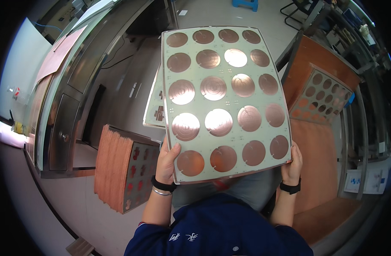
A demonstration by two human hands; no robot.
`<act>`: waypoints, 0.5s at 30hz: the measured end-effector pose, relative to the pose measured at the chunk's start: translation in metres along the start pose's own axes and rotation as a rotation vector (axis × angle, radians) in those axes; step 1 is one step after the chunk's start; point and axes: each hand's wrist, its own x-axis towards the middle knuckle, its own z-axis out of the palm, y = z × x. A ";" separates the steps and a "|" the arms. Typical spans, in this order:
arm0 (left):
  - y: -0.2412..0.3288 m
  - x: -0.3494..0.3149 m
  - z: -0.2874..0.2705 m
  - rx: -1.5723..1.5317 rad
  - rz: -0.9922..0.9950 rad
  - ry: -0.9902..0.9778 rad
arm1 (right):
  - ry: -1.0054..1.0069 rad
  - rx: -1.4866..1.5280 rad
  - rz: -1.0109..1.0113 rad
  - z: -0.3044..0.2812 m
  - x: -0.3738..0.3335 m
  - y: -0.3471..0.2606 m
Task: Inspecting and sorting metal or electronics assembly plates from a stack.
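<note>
I hold a large pale green panel (223, 100) covered with several round copper discs, tilted up in front of me. My left hand (167, 161) grips its lower left corner, thumb on the face. At the lower right corner my right hand (292, 164) clasps the edge. Both wrists wear black bands; the left one also has a silver bracelet. Behind the held panel, another pale panel (155, 106) shows partly at its left side.
A thick stack of copper-edged panels (118, 168) stands at my lower left. At the right, a perforated grey panel (321, 98) leans on an orange-brown stack (315, 170). A steel machine cabinet (67, 102) runs along the left. A blue stool (245, 4) stands on the floor far ahead.
</note>
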 end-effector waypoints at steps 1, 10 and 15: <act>-0.002 0.000 0.000 0.008 0.027 0.021 | 0.017 0.004 0.006 -0.001 0.001 0.000; -0.001 -0.008 -0.010 -0.006 0.038 -0.030 | -0.123 0.089 0.040 -0.020 0.000 0.005; -0.001 -0.013 -0.024 0.064 0.034 -0.039 | -0.091 -0.060 0.023 -0.023 0.001 0.001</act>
